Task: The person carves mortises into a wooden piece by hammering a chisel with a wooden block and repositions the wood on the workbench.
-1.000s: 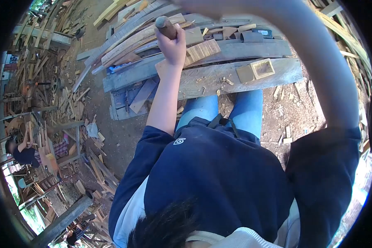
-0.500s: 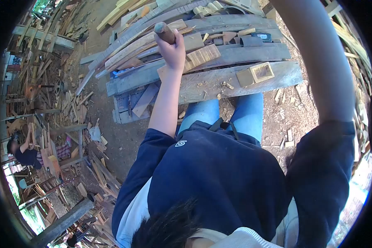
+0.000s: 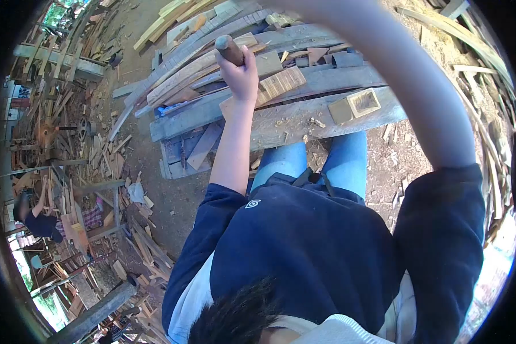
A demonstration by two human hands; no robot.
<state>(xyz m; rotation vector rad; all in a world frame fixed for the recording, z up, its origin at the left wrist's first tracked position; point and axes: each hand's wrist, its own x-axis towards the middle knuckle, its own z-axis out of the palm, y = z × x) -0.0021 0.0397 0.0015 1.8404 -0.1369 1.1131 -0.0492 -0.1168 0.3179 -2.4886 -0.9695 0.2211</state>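
Observation:
My left hand (image 3: pixel 242 77) is closed round the thick wooden handle (image 3: pixel 229 50) of what looks like a chisel, its blunt grey end pointing up. The tool's lower end is hidden below my fist. Beneath and beside this hand lies a light wooden block (image 3: pixel 282 85) with dark grain lines, resting across the planks. My right arm (image 3: pixel 410 74) is raised and bent forward over the bench, blurred by motion. Its hand is beyond the top edge of the view.
A thick plank (image 3: pixel 304 121) crosses in front of my knees, bearing chips and a hollowed square wooden piece (image 3: pixel 364 102). Long boards (image 3: pixel 206 63) lie behind it. Wood scraps cover the ground. Another person (image 3: pixel 40 221) works at the far left among timber.
My right arm has swung down and leftward across the top of the view, over the bench. My left hand keeps its grip on the chisel, nearly still.

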